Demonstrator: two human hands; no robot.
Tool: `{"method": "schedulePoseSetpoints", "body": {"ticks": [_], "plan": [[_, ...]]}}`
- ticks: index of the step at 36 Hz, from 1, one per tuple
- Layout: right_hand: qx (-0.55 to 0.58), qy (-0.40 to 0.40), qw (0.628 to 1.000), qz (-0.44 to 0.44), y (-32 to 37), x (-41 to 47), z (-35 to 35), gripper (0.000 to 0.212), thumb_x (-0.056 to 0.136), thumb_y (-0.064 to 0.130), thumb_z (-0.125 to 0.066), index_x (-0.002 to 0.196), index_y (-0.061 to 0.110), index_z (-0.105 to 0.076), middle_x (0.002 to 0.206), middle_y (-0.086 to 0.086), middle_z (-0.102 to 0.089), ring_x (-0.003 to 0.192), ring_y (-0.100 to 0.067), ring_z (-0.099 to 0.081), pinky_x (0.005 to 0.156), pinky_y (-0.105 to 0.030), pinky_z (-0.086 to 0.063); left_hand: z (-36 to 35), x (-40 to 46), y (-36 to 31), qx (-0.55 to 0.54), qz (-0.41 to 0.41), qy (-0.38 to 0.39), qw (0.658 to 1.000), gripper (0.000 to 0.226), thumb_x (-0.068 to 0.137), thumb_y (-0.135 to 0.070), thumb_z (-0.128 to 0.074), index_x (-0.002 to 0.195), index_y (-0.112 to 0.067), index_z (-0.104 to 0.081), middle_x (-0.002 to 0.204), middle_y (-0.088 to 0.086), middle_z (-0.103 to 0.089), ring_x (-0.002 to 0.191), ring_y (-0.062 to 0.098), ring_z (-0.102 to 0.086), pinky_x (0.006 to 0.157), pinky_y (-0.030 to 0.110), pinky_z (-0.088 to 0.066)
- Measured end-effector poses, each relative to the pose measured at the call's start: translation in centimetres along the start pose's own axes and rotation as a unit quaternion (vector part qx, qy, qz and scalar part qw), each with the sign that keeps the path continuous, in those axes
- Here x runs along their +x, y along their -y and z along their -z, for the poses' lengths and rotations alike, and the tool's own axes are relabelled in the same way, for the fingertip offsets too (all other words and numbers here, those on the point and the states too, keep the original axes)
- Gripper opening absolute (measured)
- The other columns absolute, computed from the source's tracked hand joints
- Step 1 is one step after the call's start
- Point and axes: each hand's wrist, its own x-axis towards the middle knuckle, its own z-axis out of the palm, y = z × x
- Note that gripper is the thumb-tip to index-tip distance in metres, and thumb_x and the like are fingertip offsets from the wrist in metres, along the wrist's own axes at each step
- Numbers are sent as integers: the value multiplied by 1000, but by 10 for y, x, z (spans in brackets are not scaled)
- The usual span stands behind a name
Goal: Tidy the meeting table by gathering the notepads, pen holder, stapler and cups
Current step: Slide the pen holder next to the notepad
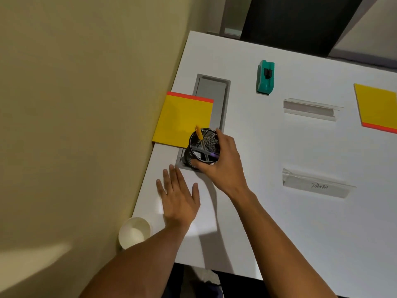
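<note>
My right hand point(225, 162) grips a black mesh pen holder point(198, 147) with pens in it, standing over the near end of a grey cable tray. My left hand point(178, 196) lies flat on the white table point(279, 222), fingers apart, holding nothing. A yellow notepad with a red edge point(182, 119) sits at the table's left edge, just beyond the holder. A second yellow notepad point(378, 108) lies at the far right. A teal stapler point(266, 77) stands at the back. A white paper cup point(134, 232) sits at the near left corner, by my left forearm.
A grey recessed cable tray point(214, 93) runs along the left side of the table. Two clear name-card stands point(311, 108) point(315, 183) lie mid-table, one labelled. A beige wall point(75, 125) borders the table on the left. A dark chair back point(300, 18) stands beyond the far edge.
</note>
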Motion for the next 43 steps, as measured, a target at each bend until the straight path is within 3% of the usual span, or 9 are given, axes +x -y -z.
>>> {"method": "schedulePoseSetpoints", "body": {"ticks": [4, 6, 12, 17, 22, 29, 34, 38, 43], "plan": [[-10, 30, 999, 16, 12, 3, -13, 103, 76, 44, -86, 157, 17, -29, 146, -2, -43, 131, -15, -48, 105, -26, -48, -1, -12, -2, -12, 0, 3, 1000, 78, 102, -56, -18, 157, -1, -15, 167, 19, -11, 155, 36, -7, 121, 58, -12], [-18, 50, 998, 25, 16, 5, -20, 104, 76, 44, -86, 158, 16, -28, 148, -4, -41, 133, -17, -46, 107, -33, -48, -2, -18, -2, -13, -4, 9, 1000, 78, 102, -55, -16, 158, -1, -15, 167, 19, -10, 155, 36, -5, 121, 59, -13], [-28, 108, 993, 46, 21, 19, -41, 105, 76, 41, -86, 158, 15, -26, 150, -5, -38, 135, -19, -45, 110, -35, -46, -6, -35, -3, -17, -20, 23, 999, 78, 101, -56, -16, 158, -3, -13, 167, 19, -4, 155, 37, 0, 120, 61, -13], [-26, 138, 988, 63, 21, 32, -56, 107, 74, 39, -87, 159, 15, -26, 152, -5, -38, 137, -19, -42, 108, -24, -39, -3, -35, 0, -13, -28, 31, 999, 80, 99, -58, -11, 157, -3, -17, 166, 20, -7, 155, 39, -1, 120, 61, -11], [2, 170, 982, 78, 21, 46, -63, 113, 69, 35, -92, 159, 23, -24, 155, -1, -39, 136, -20, -47, 106, -35, -51, -5, -34, 1, -14, -27, 28, 999, 81, 99, -58, -15, 157, -3, -19, 167, 20, -6, 155, 39, -1, 121, 61, -10], [-17, 217, 967, 132, 13, 56, -66, 120, 70, 34, -92, 161, 26, -15, 154, -7, -41, 140, -24, -43, 106, -39, -50, -5, -33, 1, -10, -28, 31, 999, 81, 99, -60, -18, 158, -4, -19, 167, 19, -8, 154, 40, -9, 120, 61, -10], [0, 254, 957, 141, 5, 59, -70, 125, 70, 35, -91, 161, 32, -5, 158, -5, -38, 139, -22, -46, 105, -33, -50, -3, -34, 1, -10, -30, 33, 999, 81, 99, -61, -15, 158, -6, -17, 168, 17, -6, 153, 39, -12, 119, 61, -12], [28, 262, 955, 139, -4, 62, -76, 128, 68, 36, -92, 158, 43, -2, 153, -6, -45, 110, -14, -69, 85, -6, -44, -4, -34, 0, -12, -31, 26, 999, 80, 99, -61, -20, 158, -6, -19, 167, 17, -12, 154, 38, -13, 119, 61, -13], [53, 263, 953, 137, -10, 63, -84, 131, 67, 37, -93, 158, 45, 2, 151, -8, -47, 96, 8, -66, 78, 5, -40, -4, -35, 1, -13, -28, 24, 999, 80, 99, -60, -24, 158, -6, -20, 166, 16, -18, 154, 37, -13, 120, 61, -13]]}}
